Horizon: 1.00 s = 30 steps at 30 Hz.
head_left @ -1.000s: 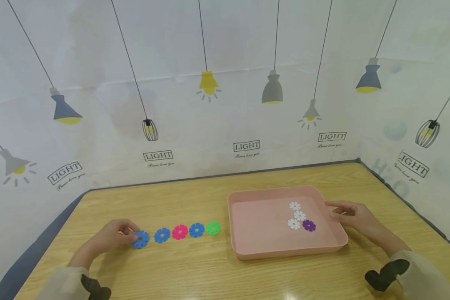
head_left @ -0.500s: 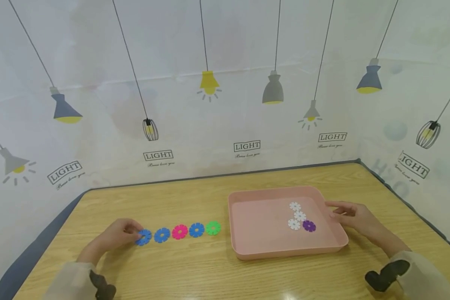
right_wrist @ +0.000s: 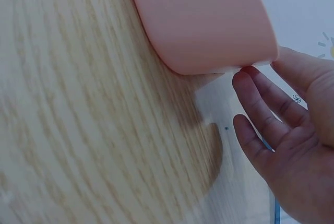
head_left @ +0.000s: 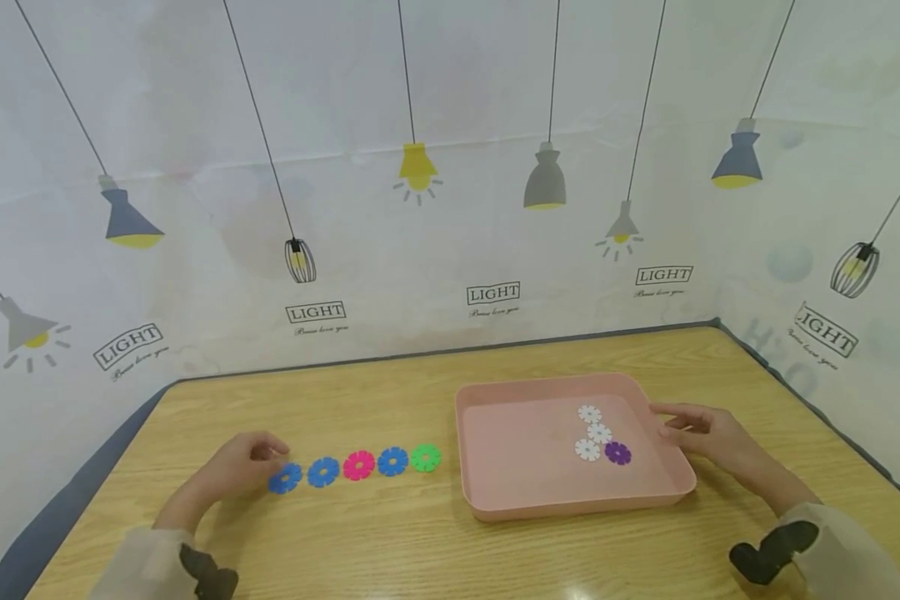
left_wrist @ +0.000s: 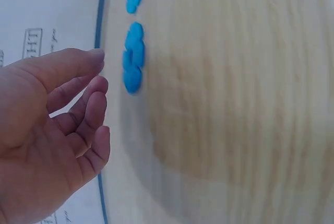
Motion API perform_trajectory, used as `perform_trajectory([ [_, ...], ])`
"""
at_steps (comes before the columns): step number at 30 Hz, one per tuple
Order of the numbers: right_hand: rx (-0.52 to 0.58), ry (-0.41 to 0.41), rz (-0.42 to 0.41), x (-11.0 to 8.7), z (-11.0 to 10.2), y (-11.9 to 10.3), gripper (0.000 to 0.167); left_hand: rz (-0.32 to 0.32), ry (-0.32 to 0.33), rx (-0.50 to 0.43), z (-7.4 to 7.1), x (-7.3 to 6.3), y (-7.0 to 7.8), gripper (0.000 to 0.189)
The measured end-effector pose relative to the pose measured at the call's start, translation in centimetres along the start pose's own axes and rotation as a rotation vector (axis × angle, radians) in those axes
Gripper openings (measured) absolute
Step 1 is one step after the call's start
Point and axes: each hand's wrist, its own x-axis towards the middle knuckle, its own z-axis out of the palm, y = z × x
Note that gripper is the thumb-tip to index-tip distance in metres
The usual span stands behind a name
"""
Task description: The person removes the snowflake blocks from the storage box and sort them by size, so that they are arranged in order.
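Several flower-shaped plastic discs lie in a row on the table: a blue disc (head_left: 285, 478) at the left end, another blue disc (head_left: 323, 472), a pink disc (head_left: 359, 465), a third blue disc (head_left: 393, 461) and a green disc (head_left: 425, 457). My left hand (head_left: 243, 462) hovers just behind the leftmost blue disc, fingers loosely bent around nothing. The left wrist view shows a gap between that hand (left_wrist: 62, 104) and the nearest blue disc (left_wrist: 133, 59). At the right side of the pink tray (head_left: 525, 502), my right hand (head_left: 708, 437) holds the rim between thumb and fingers.
Inside the tray lie white discs (head_left: 599, 432) and one purple disc (head_left: 618, 453). The wooden table (head_left: 390, 550) meets a pale wall covering (head_left: 390, 242) printed with lamps along its back and sides.
My left hand brought the leftmost blue disc rightward to the row's end, then let go and lifted slightly away. The right hand and tray have stayed put.
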Motion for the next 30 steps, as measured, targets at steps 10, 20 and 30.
perform_trajectory([
  [10,0.005,0.003,-0.013,-0.1,0.1,0.2,0.051,0.187,-0.009,-0.048,1.7,2.3,6.5,0.020],
  [20,0.005,0.005,-0.022,0.0,0.0,0.3,0.051,0.411,-0.112,-0.111,6.1,5.8,13.7,0.016],
  [30,-0.008,0.021,0.007,0.3,0.2,0.5,0.053,0.417,-0.210,-0.091,10.2,9.4,18.5,0.018],
])
